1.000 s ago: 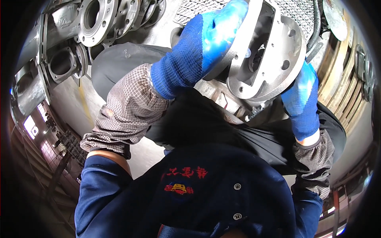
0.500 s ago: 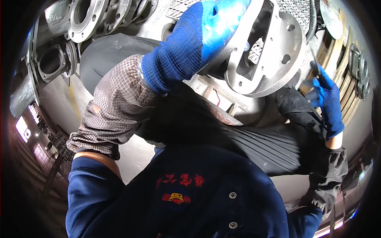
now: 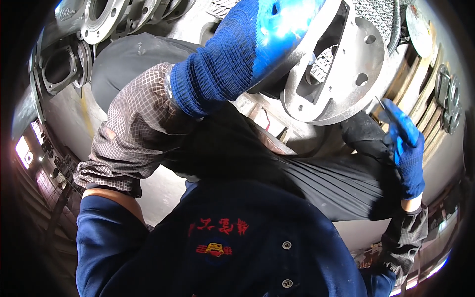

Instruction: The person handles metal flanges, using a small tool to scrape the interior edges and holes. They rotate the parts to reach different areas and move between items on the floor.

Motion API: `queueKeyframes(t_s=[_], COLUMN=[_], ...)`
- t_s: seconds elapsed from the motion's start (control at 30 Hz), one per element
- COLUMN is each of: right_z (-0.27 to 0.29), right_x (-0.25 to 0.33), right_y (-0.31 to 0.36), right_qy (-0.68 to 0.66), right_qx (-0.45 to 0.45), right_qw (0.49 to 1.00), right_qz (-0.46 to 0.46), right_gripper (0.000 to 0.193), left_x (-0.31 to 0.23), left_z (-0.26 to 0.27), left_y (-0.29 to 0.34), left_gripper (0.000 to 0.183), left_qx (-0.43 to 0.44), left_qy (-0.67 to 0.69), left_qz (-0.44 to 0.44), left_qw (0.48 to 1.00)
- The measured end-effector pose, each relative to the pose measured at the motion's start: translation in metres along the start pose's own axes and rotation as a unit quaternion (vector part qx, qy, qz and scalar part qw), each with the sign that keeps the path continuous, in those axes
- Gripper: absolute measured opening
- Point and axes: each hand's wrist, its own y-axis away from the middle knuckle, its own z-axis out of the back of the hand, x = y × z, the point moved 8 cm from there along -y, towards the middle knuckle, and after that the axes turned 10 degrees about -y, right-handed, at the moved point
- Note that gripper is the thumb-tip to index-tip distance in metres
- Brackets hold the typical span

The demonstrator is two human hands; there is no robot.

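Observation:
My left hand (image 3: 284,37), in a blue coated glove, lies against the upper left side of a grey metal casting (image 3: 302,101). Its fingers run past the upper edge and glare washes out the glove, so their grip is hidden. The casting has an oval opening, and a round flange (image 3: 368,57) with bolt holes joins it. Off to the right and lower, my right hand (image 3: 408,153), gloved in blue too, is closed round a slim tool with a thin tip (image 3: 380,101); its exact kind is hard to make out. That tip is apart from the flange.
Flanged metal castings (image 3: 101,22) stand at the upper left, with a squarish flange (image 3: 59,72) below them. Wooden slats (image 3: 413,91) lie at the right, with more metal parts (image 3: 448,94) beyond. A textured metal plate (image 3: 373,17) and a dark hose (image 3: 396,29) are behind the casting.
My right hand has moved slightly down and turned, bringing the tool's tip lower and to the left. The left hand stays against the casting; the whole view has shifted a little.

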Motion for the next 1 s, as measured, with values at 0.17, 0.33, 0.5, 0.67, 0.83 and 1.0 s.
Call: queueKeyframes(t_s=[0.17,0.33,0.5,0.67,0.83,1.0], right_z=[-0.03,-0.058,-0.068,-0.067,-0.08,-0.073], right_x=[0.046,0.047,0.042,0.042,0.048,0.048], right_y=[-0.032,-0.054,-0.064,-0.061,-0.068,-0.065], right_qy=[0.1,0.169,0.196,0.187,0.24,0.238], right_qx=[-0.006,0.02,0.017,0.007,0.027,0.011], right_qw=[0.955,0.953,0.94,0.94,0.919,0.924], right_qz=[0.278,0.249,0.28,0.286,0.31,0.298], right_gripper=[0.04,0.028,0.02,0.015,0.016,0.016], left_x=[0.006,0.019,0.018,0.022,0.023,0.015], left_z=[0.0,-0.017,-0.014,-0.025,-0.031,-0.019], left_y=[-0.002,0.001,0.002,0.005,0.012,0.004], left_gripper=[0.021,0.023,0.026,0.026,0.028,0.029], left_qx=[0.0,0.01,0.002,0.038,0.087,0.101], left_qy=[0.113,0.219,0.259,0.419,0.475,0.404], left_qz=[0.075,0.133,0.139,0.29,0.352,0.356], left_qw=[0.991,0.967,0.956,0.86,0.802,0.837])
